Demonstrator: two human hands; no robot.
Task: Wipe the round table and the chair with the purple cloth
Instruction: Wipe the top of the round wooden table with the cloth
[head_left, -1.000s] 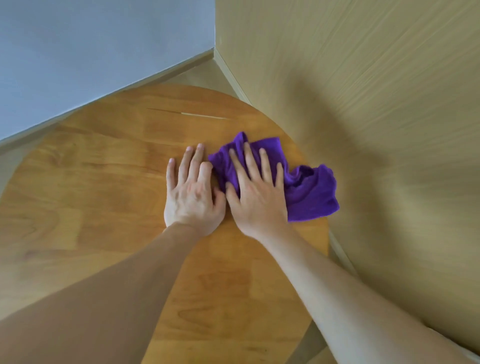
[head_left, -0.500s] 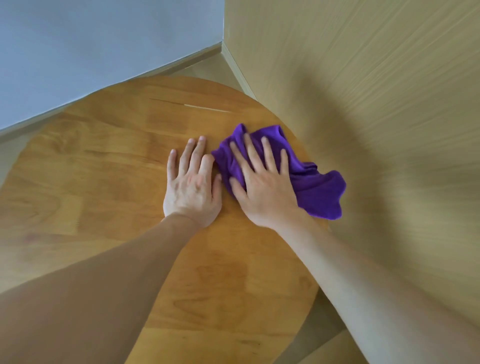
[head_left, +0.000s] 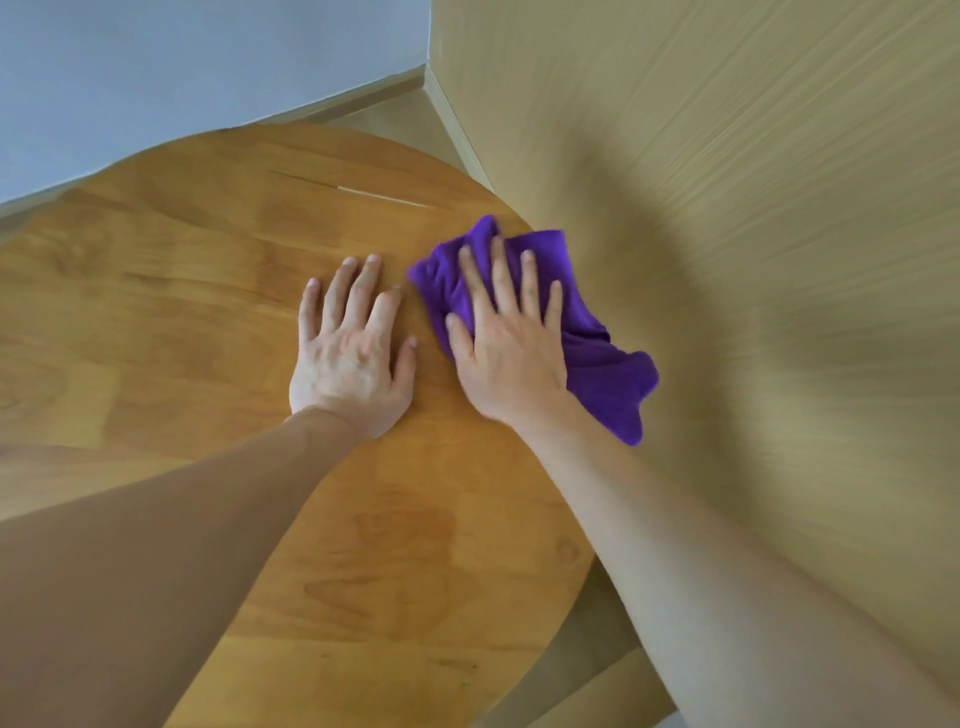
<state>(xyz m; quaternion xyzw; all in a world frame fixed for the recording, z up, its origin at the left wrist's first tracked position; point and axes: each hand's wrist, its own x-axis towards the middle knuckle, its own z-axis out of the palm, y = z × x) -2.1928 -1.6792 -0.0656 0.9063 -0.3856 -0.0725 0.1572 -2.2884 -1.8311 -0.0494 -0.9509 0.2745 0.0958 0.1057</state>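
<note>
Flat, right hand (head_left: 511, 358) presses purple cloth (head_left: 597, 358).

Even, soft daylight, blurred toward the edges

A dim shadow falls on the wall (head_left: 727, 322) right of the right hand (head_left: 506, 358); wall grain smears, and wide-angle bending curves the table (head_left: 208, 260) rim.

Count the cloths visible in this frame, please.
1. The purple cloth lies bunched at the round table's right edge, under the flat right hand, partly overhanging the rim. No other cloth shows; the arms could hide something.
</note>
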